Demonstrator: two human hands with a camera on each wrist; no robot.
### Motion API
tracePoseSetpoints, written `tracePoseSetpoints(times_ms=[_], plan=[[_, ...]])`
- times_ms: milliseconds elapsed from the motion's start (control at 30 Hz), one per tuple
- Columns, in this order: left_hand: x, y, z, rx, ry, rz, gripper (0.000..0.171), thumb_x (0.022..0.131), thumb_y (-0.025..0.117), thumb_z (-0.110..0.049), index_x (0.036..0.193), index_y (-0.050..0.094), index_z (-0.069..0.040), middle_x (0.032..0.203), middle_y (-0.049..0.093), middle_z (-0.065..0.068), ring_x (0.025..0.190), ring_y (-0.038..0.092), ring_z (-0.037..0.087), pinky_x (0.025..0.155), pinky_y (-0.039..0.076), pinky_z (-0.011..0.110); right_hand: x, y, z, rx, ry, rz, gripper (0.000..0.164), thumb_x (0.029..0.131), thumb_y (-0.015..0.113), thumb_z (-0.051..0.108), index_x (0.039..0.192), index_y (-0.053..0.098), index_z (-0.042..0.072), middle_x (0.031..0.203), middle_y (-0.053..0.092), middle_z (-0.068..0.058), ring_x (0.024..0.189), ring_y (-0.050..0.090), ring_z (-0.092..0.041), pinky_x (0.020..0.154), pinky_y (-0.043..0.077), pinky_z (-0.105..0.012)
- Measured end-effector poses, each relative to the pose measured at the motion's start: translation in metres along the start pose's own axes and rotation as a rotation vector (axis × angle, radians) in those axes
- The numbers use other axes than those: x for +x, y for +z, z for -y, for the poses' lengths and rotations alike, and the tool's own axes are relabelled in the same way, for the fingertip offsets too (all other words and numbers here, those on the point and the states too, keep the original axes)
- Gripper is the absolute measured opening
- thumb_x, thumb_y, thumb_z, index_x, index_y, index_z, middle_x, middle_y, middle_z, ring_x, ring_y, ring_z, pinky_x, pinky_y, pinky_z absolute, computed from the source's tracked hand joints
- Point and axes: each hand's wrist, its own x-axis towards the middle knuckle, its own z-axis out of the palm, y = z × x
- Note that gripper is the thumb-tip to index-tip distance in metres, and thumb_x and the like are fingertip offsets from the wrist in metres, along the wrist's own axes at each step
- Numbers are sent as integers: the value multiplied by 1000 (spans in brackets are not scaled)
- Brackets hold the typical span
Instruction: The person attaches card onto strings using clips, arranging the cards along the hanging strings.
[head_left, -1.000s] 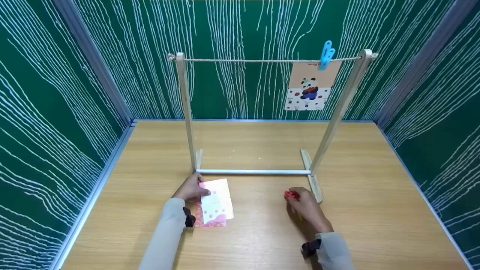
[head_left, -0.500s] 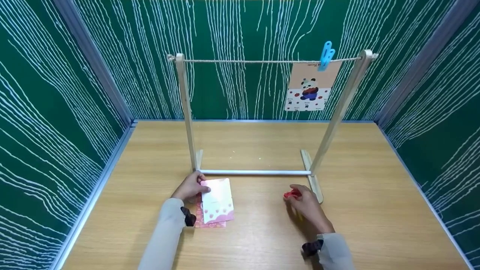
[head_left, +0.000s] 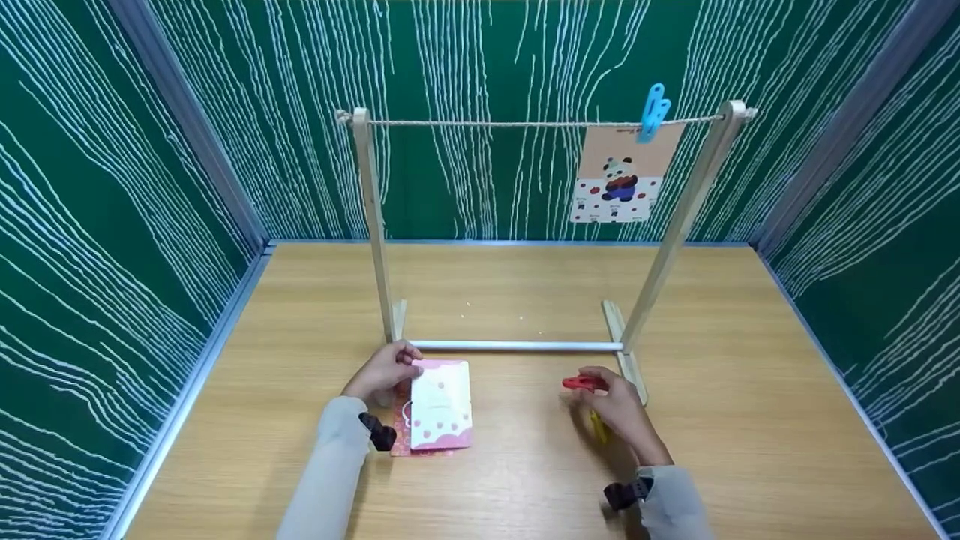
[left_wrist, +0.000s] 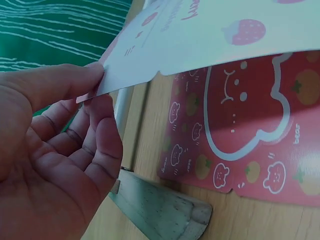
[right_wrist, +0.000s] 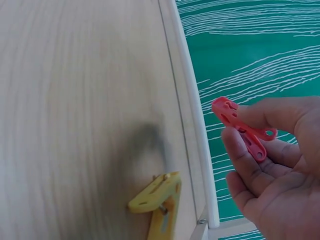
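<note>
My left hand (head_left: 384, 369) pinches the corner of a white and pink strawberry card (head_left: 441, 405) between thumb and fingertips. In the left wrist view this card is lifted above a red card with bear prints (left_wrist: 240, 125), which lies on the table and is partly covered. My right hand (head_left: 616, 401) pinches a red clothespin (right_wrist: 240, 125) between thumb and fingers, off the table. Below it on the tabletop rests a yellow clothespin (right_wrist: 162, 200). A panda card (head_left: 619, 180) hangs from the rope at the right, held by a blue clothespin (head_left: 653, 114).
A wooden frame stands mid-table, with a left post (head_left: 373, 217), a right post (head_left: 679, 225), a rope (head_left: 480, 122) on top and a white bar (head_left: 517, 346) near the table (head_left: 510, 487). Its feet reach forward near both hands. Green walls (head_left: 495, 187) enclose the table.
The strawberry card has shifted slightly right and been straightened over the red card in my left hand. My right hand has turned the red clothespin, and the yellow one shows more clearly.
</note>
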Motion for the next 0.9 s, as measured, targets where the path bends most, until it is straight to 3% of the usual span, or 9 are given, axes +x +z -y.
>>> tracePoseSetpoints(times_ms=[133,233,367,467,567,700,900], plan=[[0,0,-2,0,23,17,18,87,63,-2,105,59,-2,92,55,5,84,51,17,71,44,25,-1,-4,4,-1,-17,16,35,89,64,5,123,59,-4,112,66,-19,109,60,-33,88,50,-33],[0,0,-5,-9,36,33,20,87,63,-4,108,60,-2,93,58,6,84,54,16,73,46,27,-1,-7,7,5,-22,42,38,93,61,10,128,55,-4,121,60,-21,118,56,-37,101,46,-46],[-3,0,-13,-37,33,49,22,88,64,-5,110,63,0,96,62,8,85,58,15,77,52,30,1,-10,11,14,-26,67,45,96,59,18,134,50,-3,128,54,-23,124,51,-40,105,41,-51],[-4,1,-19,-51,46,52,22,88,64,-4,110,64,2,96,64,8,84,60,14,81,54,35,2,-12,15,25,-37,47,46,95,61,18,135,50,-2,126,56,-21,120,55,-37,103,44,-47],[-4,2,-23,-55,87,50,21,89,64,-4,108,66,4,94,67,9,81,61,12,82,55,39,4,-13,19,83,-47,-6,47,91,66,17,133,52,0,119,61,-19,109,61,-27,93,51,-32],[-2,5,-29,-69,137,41,21,88,63,-3,107,66,7,92,70,10,80,61,10,80,54,34,4,-16,26,213,-47,-64,48,87,71,16,129,55,-1,114,64,-19,95,62,-10,79,50,-14],[-1,8,-43,-84,133,19,22,90,64,-9,108,67,4,96,69,9,83,60,12,83,53,35,5,-23,40,304,14,-66,49,87,71,20,129,55,1,123,60,-19,93,59,2,81,49,-11]])
